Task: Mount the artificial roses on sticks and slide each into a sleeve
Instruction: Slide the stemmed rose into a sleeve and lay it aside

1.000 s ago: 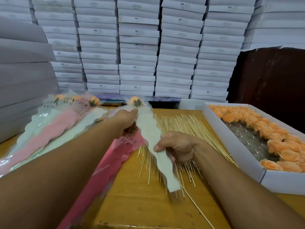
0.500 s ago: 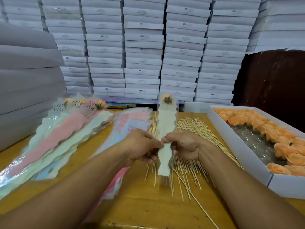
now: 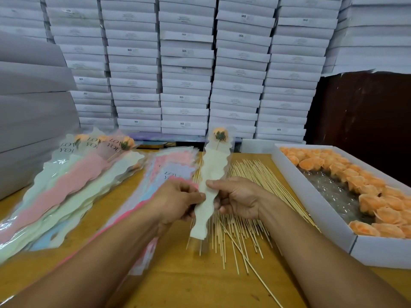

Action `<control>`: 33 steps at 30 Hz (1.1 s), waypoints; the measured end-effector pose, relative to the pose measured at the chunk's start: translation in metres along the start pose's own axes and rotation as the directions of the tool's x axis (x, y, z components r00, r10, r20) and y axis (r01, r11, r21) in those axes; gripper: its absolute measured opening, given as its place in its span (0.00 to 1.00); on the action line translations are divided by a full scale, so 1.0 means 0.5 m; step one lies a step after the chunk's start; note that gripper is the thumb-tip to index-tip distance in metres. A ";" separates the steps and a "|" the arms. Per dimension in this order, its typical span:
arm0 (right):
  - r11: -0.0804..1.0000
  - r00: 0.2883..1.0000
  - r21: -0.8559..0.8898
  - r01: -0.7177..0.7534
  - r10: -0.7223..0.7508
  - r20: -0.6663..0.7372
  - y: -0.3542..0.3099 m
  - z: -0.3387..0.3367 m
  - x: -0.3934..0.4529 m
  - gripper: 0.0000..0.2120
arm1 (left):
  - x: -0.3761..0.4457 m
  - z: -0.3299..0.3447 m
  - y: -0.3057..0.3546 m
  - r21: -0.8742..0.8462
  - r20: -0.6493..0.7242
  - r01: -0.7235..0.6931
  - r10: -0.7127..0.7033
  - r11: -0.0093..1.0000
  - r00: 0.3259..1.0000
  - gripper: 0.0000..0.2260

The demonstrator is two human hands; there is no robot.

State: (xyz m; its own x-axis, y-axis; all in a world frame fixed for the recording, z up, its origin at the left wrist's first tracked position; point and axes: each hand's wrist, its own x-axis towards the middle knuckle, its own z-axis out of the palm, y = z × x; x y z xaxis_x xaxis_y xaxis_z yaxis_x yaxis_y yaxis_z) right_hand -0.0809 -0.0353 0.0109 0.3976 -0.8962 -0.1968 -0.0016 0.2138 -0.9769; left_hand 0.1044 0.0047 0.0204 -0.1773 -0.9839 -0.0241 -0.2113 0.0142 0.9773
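Nearest the camera, two bare forearms reach in over the wooden worktop. The left hand and the right hand meet at the middle of a cream sleeve, each grip pinched closed on one edge of it, thumb on top and fingers curled beneath. The sleeve is held lifted and tilted away, its narrow tail hanging toward the camera above a loose spread of wooden sticks lying on the worktop. At the sleeve's far, wider end sits an orange rose, green base facing the camera, with a short length of its stick showing through the clear top.

To the left of the hands lies a fanned stack of empty sleeves in pink, blue and lilac. Further left, a pile of finished sleeves rests with rose heads at the far ends. On the right, an open white box holds rows of orange roses around a bare patch of clear film. Behind everything rise stacks of flat white cartons.
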 end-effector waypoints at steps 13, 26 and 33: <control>0.999 0.999 -0.032 -0.016 0.015 -0.039 0.000 -0.010 -0.001 0.14 | -0.001 -0.168 -0.009 0.068 -0.145 -0.031 0.041 0.997 0.989 0.12; 0.998 0.999 -0.054 -0.019 0.018 -0.026 0.004 -0.018 0.008 0.13 | 0.025 -0.453 -0.096 0.280 -0.330 0.003 0.093 0.960 0.939 0.12; 0.998 1.000 -0.054 -0.011 0.010 -0.023 0.004 -0.019 0.006 0.13 | 0.061 -0.619 -0.178 0.298 -0.450 0.179 -0.028 0.938 0.893 0.11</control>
State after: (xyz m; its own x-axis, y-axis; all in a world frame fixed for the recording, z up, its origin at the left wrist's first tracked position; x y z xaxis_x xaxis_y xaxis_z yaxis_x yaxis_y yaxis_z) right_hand -0.0886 -0.0413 0.0078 0.3761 -0.9028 -0.2086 -0.0556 0.2027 -0.9777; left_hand 0.4151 -0.0816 -0.0024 0.2797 -0.9590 0.0461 -0.5165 -0.1098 0.8492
